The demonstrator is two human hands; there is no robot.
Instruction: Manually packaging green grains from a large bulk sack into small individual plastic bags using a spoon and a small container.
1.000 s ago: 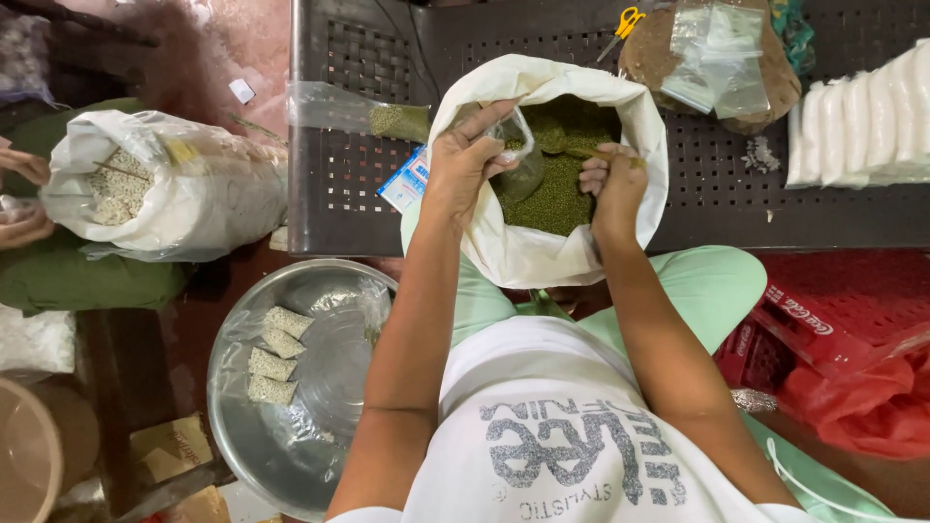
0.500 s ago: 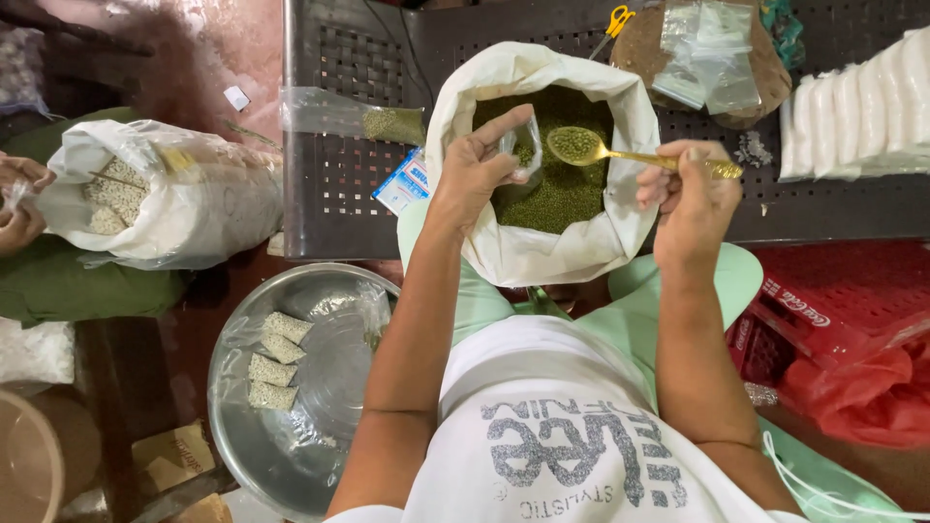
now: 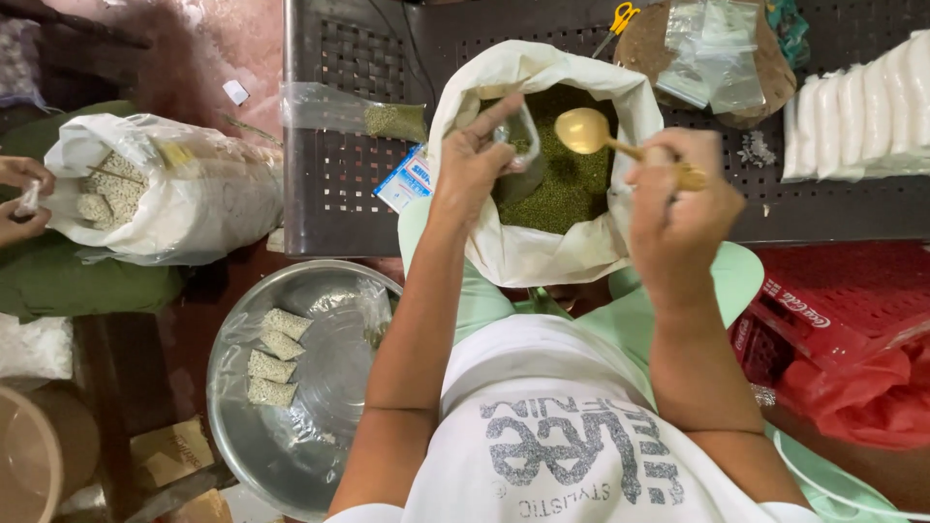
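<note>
1. Gold-coloured spoon (image 3: 601, 134) sits clamped in the right hand (image 3: 683, 208), its empty bowl held above the green grains (image 3: 567, 184).
2. Left hand (image 3: 475, 160) pinches a small clear packet (image 3: 521, 145) by its mouth, holding it open just beside the spoon bowl, over the grains.
3. Both hands work inside the mouth of a white sack (image 3: 528, 257), which leans against the edge of the dark slatted counter (image 3: 339, 184) between the person's knees.
4. On the counter lie a part-filled clear bag (image 3: 354, 116), a round board with empty clear packets (image 3: 717, 53), yellow-handled scissors (image 3: 620, 17) and a row of white packs (image 3: 857, 111).
5. Lower left, a metal basin (image 3: 291, 455) holds four filled packets (image 3: 271, 353).
6. Far left, another person's hands (image 3: 19, 199) reach toward a second white sack (image 3: 174, 194).
7. A red crate (image 3: 833, 310) stands at the right.
</note>
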